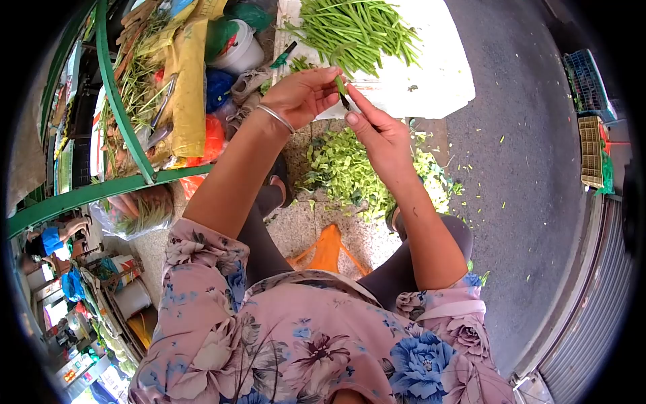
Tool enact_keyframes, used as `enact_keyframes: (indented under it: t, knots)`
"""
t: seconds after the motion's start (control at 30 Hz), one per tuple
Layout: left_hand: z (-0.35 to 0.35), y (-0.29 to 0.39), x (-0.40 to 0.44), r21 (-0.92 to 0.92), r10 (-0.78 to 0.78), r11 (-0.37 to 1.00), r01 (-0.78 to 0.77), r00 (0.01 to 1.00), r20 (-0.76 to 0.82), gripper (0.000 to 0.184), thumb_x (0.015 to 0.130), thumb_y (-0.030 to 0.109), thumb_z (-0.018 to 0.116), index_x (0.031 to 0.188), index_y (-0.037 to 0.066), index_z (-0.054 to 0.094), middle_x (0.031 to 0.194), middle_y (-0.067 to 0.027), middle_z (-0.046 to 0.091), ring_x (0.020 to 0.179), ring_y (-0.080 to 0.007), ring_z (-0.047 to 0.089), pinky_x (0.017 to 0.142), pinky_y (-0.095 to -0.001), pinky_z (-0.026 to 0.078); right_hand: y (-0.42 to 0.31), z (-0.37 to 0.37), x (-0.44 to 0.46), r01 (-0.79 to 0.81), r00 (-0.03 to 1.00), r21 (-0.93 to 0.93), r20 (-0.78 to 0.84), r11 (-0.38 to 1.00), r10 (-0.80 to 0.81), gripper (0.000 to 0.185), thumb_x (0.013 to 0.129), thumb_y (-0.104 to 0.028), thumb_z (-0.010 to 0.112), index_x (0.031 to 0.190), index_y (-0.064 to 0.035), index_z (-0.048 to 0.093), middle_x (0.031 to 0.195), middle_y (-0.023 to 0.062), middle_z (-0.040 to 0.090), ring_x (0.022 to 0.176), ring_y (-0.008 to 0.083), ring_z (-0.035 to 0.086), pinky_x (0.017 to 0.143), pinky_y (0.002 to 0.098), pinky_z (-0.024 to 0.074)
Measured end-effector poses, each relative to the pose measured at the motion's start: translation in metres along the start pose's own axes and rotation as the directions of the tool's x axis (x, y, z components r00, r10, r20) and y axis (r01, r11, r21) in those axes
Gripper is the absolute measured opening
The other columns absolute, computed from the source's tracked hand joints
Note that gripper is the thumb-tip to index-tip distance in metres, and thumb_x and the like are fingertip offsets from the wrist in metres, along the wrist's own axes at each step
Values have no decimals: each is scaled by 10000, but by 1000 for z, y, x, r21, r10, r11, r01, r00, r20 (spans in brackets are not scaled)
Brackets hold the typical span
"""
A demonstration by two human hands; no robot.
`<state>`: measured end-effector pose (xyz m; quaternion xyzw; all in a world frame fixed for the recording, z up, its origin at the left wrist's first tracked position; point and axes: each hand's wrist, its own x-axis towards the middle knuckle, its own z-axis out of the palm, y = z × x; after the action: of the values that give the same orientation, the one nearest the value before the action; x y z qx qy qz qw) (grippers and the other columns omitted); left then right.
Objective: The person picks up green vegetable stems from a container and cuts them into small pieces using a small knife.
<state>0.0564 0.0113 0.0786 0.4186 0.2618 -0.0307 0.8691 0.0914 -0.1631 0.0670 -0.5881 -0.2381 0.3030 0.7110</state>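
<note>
My left hand (pixel 306 97), with a silver bangle at its wrist, is raised and pinches a green vegetable stalk (pixel 340 86) between thumb and fingers. My right hand (pixel 385 138) is closed opposite it, thumb and forefinger gripping a thin dark tool (pixel 345 102) at the stalk's lower end. Most of that tool is hidden, so its kind is unclear. Just beyond my hands, a heap of green stalks (pixel 363 30) lies on a white foam box (pixel 441 74). Underneath, pale green leaf scraps (pixel 346 168) are piled on the ground.
A green-handled knife (pixel 282 56) rests at the box's left edge. On the left stand a green metal frame (pixel 121 94), a yellow sack (pixel 190 87) and a white bucket (pixel 245 52). Crates (pixel 592 151) line the far side of the grey road (pixel 518 188) at right.
</note>
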Motion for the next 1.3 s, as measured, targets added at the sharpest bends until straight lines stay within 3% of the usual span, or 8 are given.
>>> enact_keyframes:
  t: [0.43,0.53,0.63,0.73,0.83,0.93,1.03,1.3]
  knots:
    - [-3,-5,-3,44,-3,999,3,1000,7,186,826,180,570,958,49,565,837,23,576,733,-60,547,646,-185,463,5,-2,2,13,999,26,52,1000,-14,363,818,-121,586,1172,-92,512,1005,-9,582,850,25,475,767,175,393]
    - [-7,-5,-5,76,-17,997,13,998,58,201,829,179,566,972,38,553,841,10,577,750,-71,552,668,-190,464,1,-10,4,-74,996,52,63,996,71,333,834,-165,568,1157,-94,527,886,-33,594,700,7,477,615,159,408]
    - [-8,-5,-8,95,-26,995,16,995,102,213,835,177,555,986,27,539,855,-4,578,772,-81,558,691,-192,470,-2,-21,10,-134,969,352,-151,927,197,326,858,-249,524,1137,-82,539,581,-50,391,425,26,266,361,177,200]
    - [-11,-6,-9,70,-3,998,-3,996,91,216,841,167,543,997,19,527,871,-12,579,789,-91,565,713,-199,478,0,-39,18,68,824,459,-526,886,209,334,859,-238,520,1147,-70,527,565,-49,367,431,31,286,368,174,217]
    - [-14,-5,-9,41,13,999,-15,998,65,218,845,157,535,1010,16,520,885,-19,582,800,-98,571,727,-205,482,-2,-42,17,41,762,457,-590,888,268,331,862,-230,514,1150,-67,524,555,-54,365,432,30,291,369,172,219]
    - [-9,-3,-10,24,10,1000,-11,999,34,222,847,152,530,1023,18,518,899,-23,585,807,-102,572,732,-207,485,-2,-21,5,-141,964,246,-187,959,190,322,849,-194,543,1153,-87,532,615,-71,443,498,16,341,413,161,267]
    - [-8,-4,-8,9,16,1000,-16,999,34,225,848,151,525,1030,19,518,911,-26,585,809,-101,572,729,-202,488,8,0,-4,-53,998,119,-18,991,56,348,828,-167,578,1164,-91,525,729,-62,534,609,2,412,523,143,349]
    - [-13,-12,0,-44,17,999,-13,996,91,216,850,151,522,1016,13,526,927,-30,579,813,-99,571,715,-199,497,10,0,1,16,1000,75,12,997,-17,342,822,-153,587,1152,-82,530,816,-56,562,703,10,443,638,147,383]
